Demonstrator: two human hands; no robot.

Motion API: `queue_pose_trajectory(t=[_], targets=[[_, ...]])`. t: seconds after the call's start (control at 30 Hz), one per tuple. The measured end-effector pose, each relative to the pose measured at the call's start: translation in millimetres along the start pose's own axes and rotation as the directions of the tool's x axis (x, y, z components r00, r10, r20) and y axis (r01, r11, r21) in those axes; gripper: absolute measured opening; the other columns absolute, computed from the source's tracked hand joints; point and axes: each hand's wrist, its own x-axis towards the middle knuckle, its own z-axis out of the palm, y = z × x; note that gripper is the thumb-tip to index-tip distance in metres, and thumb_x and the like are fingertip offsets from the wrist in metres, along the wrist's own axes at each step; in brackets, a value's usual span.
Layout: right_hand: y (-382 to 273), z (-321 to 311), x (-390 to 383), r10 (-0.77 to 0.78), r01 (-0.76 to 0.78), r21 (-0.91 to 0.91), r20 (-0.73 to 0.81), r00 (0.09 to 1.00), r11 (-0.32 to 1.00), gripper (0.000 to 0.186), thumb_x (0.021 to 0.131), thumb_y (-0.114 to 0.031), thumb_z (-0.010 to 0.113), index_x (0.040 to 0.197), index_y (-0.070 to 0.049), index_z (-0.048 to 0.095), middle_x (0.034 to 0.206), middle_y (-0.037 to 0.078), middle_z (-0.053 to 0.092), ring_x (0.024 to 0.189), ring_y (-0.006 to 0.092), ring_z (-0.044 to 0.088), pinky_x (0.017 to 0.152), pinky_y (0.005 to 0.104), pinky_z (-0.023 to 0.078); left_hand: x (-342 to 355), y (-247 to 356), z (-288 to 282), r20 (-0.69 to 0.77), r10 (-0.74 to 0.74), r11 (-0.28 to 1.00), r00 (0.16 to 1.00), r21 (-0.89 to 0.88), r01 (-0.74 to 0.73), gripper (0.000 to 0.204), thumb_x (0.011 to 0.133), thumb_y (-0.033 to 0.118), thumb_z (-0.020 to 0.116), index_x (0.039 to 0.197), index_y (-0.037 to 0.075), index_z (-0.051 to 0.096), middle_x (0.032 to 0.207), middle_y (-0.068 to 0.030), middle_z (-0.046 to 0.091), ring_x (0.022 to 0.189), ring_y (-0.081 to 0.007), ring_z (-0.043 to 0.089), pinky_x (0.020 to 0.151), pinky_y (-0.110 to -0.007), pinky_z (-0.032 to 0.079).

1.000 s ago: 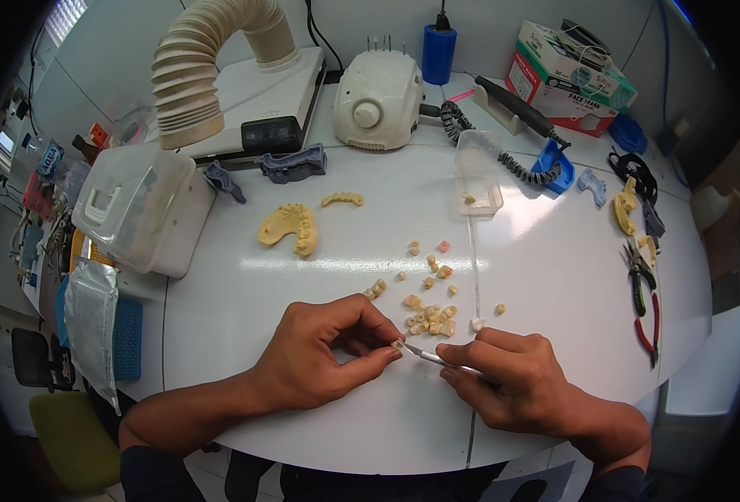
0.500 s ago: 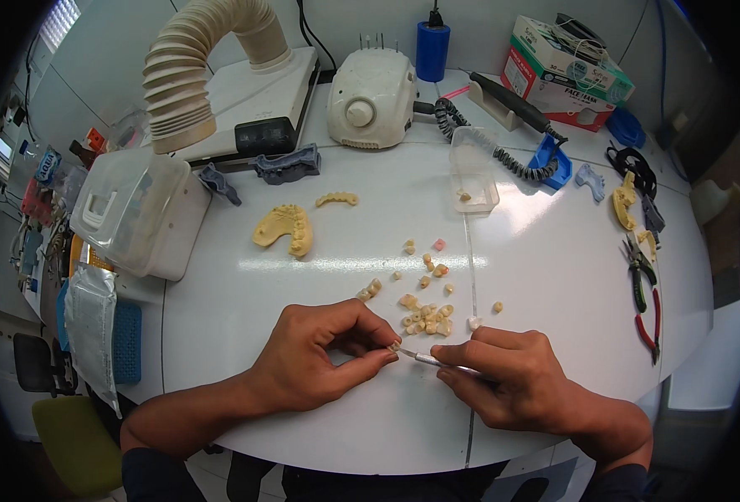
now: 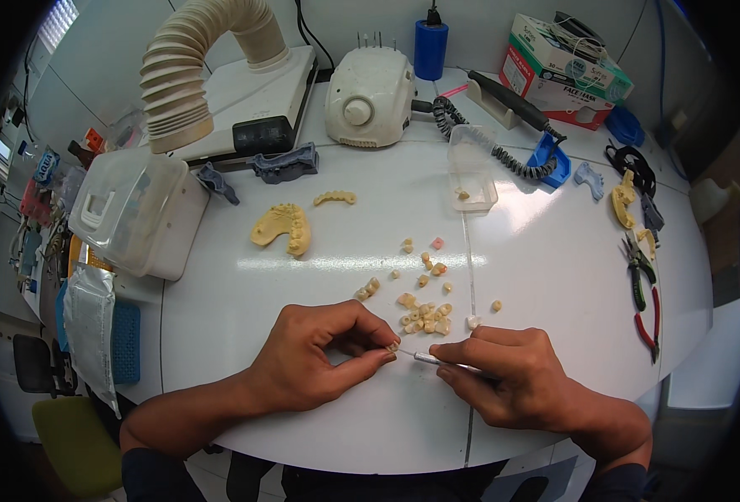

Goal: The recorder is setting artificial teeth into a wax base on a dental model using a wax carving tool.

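Between thumb and forefinger, my left hand [image 3: 324, 351] pinches a small cream dental crown [image 3: 393, 346]. My right hand [image 3: 504, 372] grips a slim silver-handled craft knife [image 3: 427, 358] like a pen. Its thin tip points left at the crown; whether they touch I cannot tell. Just beyond my fingers lies a loose pile of cream tooth crowns [image 3: 427, 320], with several single ones scattered farther back. A pink crown [image 3: 437, 243] is among these. One whitish piece [image 3: 473, 321] sits just past my right fingers.
A yellow dental model [image 3: 282, 229] lies at back left, near a clear lidded box [image 3: 140, 213]. Behind stand a white control unit [image 3: 371, 99] and a ribbed suction hose [image 3: 173, 92]. Pliers [image 3: 640, 276] rest at the right, and an open plastic case [image 3: 473, 197] at back centre.
The knife's tip has shifted slightly and its blade now looks thinner, as if turned. My left hand keeps its pinch on the crown; the loose pieces stay put.
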Motion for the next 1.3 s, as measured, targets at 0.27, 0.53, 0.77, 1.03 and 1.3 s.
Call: queue_pose_trajectory(t=[0.27, 0.53, 0.77, 1.03, 1.3], targets=[[-4.0, -1.6, 0.9, 0.026, -0.026, 0.005, 0.004, 1.000, 1.000, 0.021, 0.088, -0.005, 0.078, 0.109, -0.002, 0.074, 0.071, 0.009, 0.065, 0.054, 0.0225, 0.064, 0.049, 0.0340, 0.051, -0.4, 0.0, -0.4, 0.000, 0.012, 1.000, 1.000, 0.006, -0.012, 0.014, 0.089, -0.001, 0.078, 0.102, -0.003, 0.071, 0.101, -0.0125, 0.078, 0.090, -0.0147, 0.075, 0.081, -0.027, 0.061], [-1.3, -0.9, 0.4, 0.012, -0.012, 0.011, -0.002, 1.000, 1.000, 0.022, 0.087, -0.005, 0.078, 0.109, -0.002, 0.075, 0.072, 0.010, 0.066, 0.055, 0.0229, 0.065, 0.050, 0.0340, 0.052, -0.1, 0.6, -0.3, 0.004, 0.013, 1.000, 1.000, 0.004, -0.013, 0.014, 0.089, -0.002, 0.078, 0.101, -0.003, 0.071, 0.102, -0.0129, 0.078, 0.092, -0.0153, 0.075, 0.082, -0.028, 0.061], [1.0, -1.5, 0.7, 0.017, -0.016, 0.041, -0.005, 1.000, 0.999, 0.021, 0.087, -0.004, 0.078, 0.108, -0.001, 0.075, 0.074, 0.011, 0.067, 0.057, 0.0232, 0.067, 0.052, 0.0336, 0.053, -0.4, -2.4, -0.5, 0.008, 0.037, 0.999, 0.999, 0.011, -0.037, 0.014, 0.088, -0.003, 0.078, 0.100, -0.003, 0.071, 0.102, -0.0140, 0.077, 0.093, -0.0170, 0.075, 0.084, -0.028, 0.062], [1.9, -1.3, 0.7, 0.005, -0.005, 0.055, 0.015, 1.000, 0.998, 0.021, 0.087, -0.004, 0.077, 0.108, -0.001, 0.075, 0.075, 0.012, 0.069, 0.056, 0.0237, 0.067, 0.052, 0.0333, 0.054, -0.5, -4.9, -0.2, 0.004, 0.064, 0.998, 0.998, 0.015, -0.065, 0.014, 0.087, -0.003, 0.079, 0.099, -0.002, 0.071, 0.102, -0.0142, 0.077, 0.093, -0.0172, 0.076, 0.082, -0.028, 0.062], [0.6, -1.5, 0.9, -0.002, 0.002, 0.019, -0.002, 1.000, 1.000, 0.023, 0.086, -0.004, 0.078, 0.109, -0.001, 0.075, 0.074, 0.010, 0.066, 0.056, 0.0238, 0.066, 0.051, 0.0337, 0.053, 1.6, 3.7, 1.3, -0.019, 0.021, 1.000, 1.000, -0.002, -0.021, 0.023, 0.087, -0.001, 0.080, 0.108, -0.002, 0.073, 0.101, -0.0124, 0.076, 0.091, -0.0153, 0.074, 0.077, -0.025, 0.062]])
